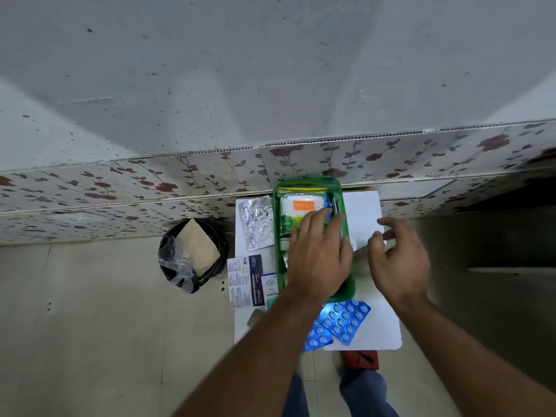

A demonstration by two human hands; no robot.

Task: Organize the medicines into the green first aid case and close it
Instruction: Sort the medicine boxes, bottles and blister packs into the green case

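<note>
Nearest the person, two blue blister strips (pixel 340 322) lay on the white counter (pixel 382 329), glossy with rows of round bubbles, not yet packed. Just beyond, the left hand (pixel 319 254) pressed flat, fingers spread, on the contents of the green first aid case (pixel 278 236); whether it gripped anything could not be told. The right hand (pixel 397 257) hovered just right of the case, fingers loosely curled and holding nothing. Left of the case lay a printed dressing box (pixel 245 281) and a crinkled silver foil strip (pixel 257 224), both unpacked. Inside the translucent, round-cornered plastic case, a white packet with an orange label (pixel 301 206) was already stowed. Packing appeared partly done; the remaining items and closing were left.
</note>
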